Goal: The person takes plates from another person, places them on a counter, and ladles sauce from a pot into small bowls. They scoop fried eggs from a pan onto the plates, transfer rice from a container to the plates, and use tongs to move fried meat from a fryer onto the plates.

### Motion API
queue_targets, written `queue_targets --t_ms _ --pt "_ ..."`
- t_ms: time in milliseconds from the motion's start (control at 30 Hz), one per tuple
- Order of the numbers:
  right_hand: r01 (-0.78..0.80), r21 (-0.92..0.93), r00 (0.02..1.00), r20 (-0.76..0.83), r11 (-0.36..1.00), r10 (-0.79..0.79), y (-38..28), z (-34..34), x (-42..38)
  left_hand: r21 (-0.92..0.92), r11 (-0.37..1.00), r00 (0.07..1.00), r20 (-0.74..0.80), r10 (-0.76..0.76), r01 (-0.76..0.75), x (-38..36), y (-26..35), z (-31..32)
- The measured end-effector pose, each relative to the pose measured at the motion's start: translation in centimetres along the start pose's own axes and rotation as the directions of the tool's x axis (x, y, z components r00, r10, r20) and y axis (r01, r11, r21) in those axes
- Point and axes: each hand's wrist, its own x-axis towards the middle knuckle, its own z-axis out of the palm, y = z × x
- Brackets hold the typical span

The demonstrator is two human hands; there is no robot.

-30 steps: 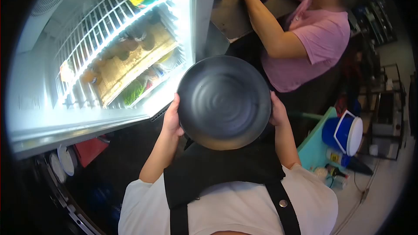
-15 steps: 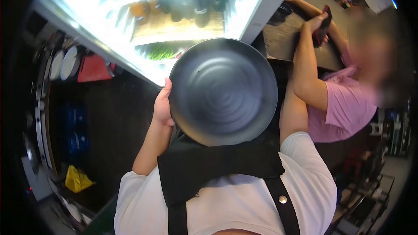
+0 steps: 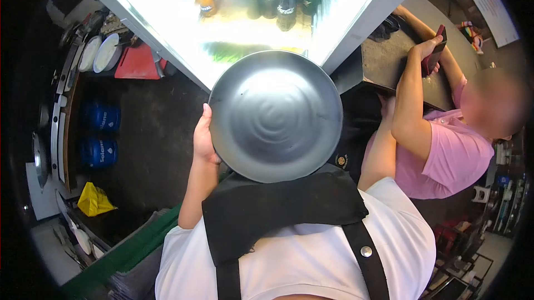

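Observation:
My left hand (image 3: 204, 141) grips a large dark grey round plate (image 3: 275, 119) by its left rim, thumb along the edge and the other fingers hidden beneath. The plate is bare, with faint concentric ripples, and is held in front of my black apron (image 3: 283, 202). My right hand (image 3: 387, 104) is at the end of my outstretched arm, near the dark table's edge. It is partly hidden by the other person's arm, and its fingers are not clear. Just beyond the plate a lit fridge (image 3: 161, 27) shows bottles (image 3: 286, 5) and leafy greens (image 3: 228, 51) on its shelves.
A person in a pink shirt (image 3: 456, 155) sits close on my right, holding a phone (image 3: 434, 52) over a dark table (image 3: 384, 63). To the left are a red board (image 3: 138, 63), white bowls (image 3: 107, 52), blue gas cylinders (image 3: 100, 151) and a yellow bag (image 3: 95, 200).
The view has shifted, so the fridge and the seated person appear further right. The plate is still in my left hand, slightly left in view. My right arm remains extended.

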Motion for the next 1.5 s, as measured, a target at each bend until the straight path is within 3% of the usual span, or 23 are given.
queue_targets --t_ms 100,200,233,267,300,367,400,500,600,733,800,1033,1500 --pt "-0.042 0.132 0.962 0.272 0.990 0.005 6.5 -6.7 -4.2 0.025 0.999 0.999 -0.002 -0.039 0.039 1.0 0.7 -0.4" --pt "-0.015 0.223 0.939 0.339 0.975 -0.063 7.3 -11.9 -7.0 0.036 0.994 0.994 0.035 -0.106 0.105 2.5 1.5 -1.1" --pt "-0.033 0.319 0.935 0.345 0.947 -0.084 6.6 -13.2 -8.3 0.038 0.993 0.992 0.047 -0.118 0.116 3.0 1.7 -1.0" --pt "-0.242 0.631 0.922 0.387 0.737 -0.029 5.4 -15.0 -9.4 0.040 0.991 0.990 0.059 -0.130 0.128 3.5 1.9 -1.0" --pt "-0.226 0.639 0.933 0.358 0.736 -0.024 3.5 -16.2 -11.3 0.047 0.987 0.985 0.072 -0.159 0.156 4.0 2.1 -1.2" --pt "-0.185 0.429 0.965 0.249 0.884 0.081 1.1 -18.1 -14.1 0.096 0.989 0.992 0.052 -0.116 0.110 5.0 2.5 -1.8" --pt "-0.208 0.434 0.937 0.345 0.877 0.052 1.8 -19.8 -14.1 0.132 0.985 0.992 0.051 -0.114 0.107 5.4 2.6 -2.0" --pt "-0.202 0.393 0.957 0.275 0.897 0.095 -1.0 -21.8 -19.0 0.149 0.974 0.982 0.064 -0.179 0.168 6.7 3.2 -3.3" --pt "-0.180 0.470 0.960 0.276 0.864 0.049 -1.6 -22.0 -21.1 0.144 0.960 0.965 0.071 -0.252 0.240 7.4 3.6 -3.6" --pt "-0.179 0.476 0.974 0.212 0.861 0.085 -2.3 -21.8 -22.6 0.199 0.946 0.965 0.012 -0.262 0.254 8.4 4.0 -4.3" --pt "-0.211 0.462 0.962 0.252 0.861 0.101 -2.3 -22.2 -23.1 0.176 0.937 0.950 0.027 -0.310 0.300 8.8 4.3 -4.6" --pt "-0.180 0.495 0.982 0.140 0.850 0.127 -2.9 -22.6 -25.8 0.229 0.919 0.944 0.003 -0.331 0.321 10.2 4.0 -5.1" --pt "-0.218 0.527 0.975 0.149 0.821 0.163 -2.1 -28.5 -30.8 0.309 0.859 0.893 0.060 -0.446 0.409 12.8 1.4 -4.8"
